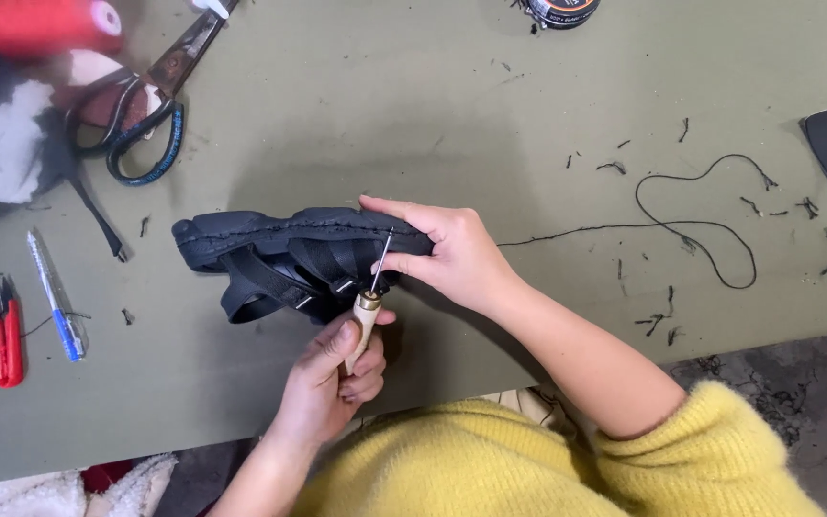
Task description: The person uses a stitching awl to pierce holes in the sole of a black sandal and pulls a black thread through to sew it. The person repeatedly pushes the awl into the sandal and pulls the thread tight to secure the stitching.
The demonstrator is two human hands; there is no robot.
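nearest, the left hand (337,369) grips an awl (368,304) by its wooden handle, needle angled up into the edge of a black sandal (279,251). the right hand (452,254) clasps the sandal's sole, holding it on edge just above the green tabletop (413,105). this looks like stitching in progress; the next push likely needs a firm, steady grip. farther off lie black thread (691,225), scissors (150,110), red snips (7,335) and a pen (55,297).

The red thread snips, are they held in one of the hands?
No, the red thread snips lie on the green table at its left side, far from both hands, beside a blue pen.
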